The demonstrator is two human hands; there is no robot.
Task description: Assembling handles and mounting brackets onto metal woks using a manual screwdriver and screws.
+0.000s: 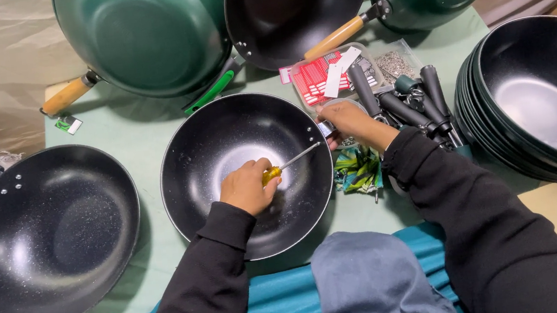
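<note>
A black wok (220, 138) sits on the green table in front of me. My left hand (247, 186) is inside it, shut on a screwdriver (287, 162) with a yellow handle. The metal shaft points at the wok's right rim. My right hand (348, 122) is at that rim, fingers closed on a small metal handle bracket (326, 128) outside the wok. Both arms wear black sleeves.
Another black wok (43, 236) lies at the left. A stack of black woks (537, 99) stands at the right. Green woks (146, 35) with wooden handles lean at the back. Black handles (412, 103), a tray of red tags (321, 74) and a bag of screws (395, 64) lie beside my right hand.
</note>
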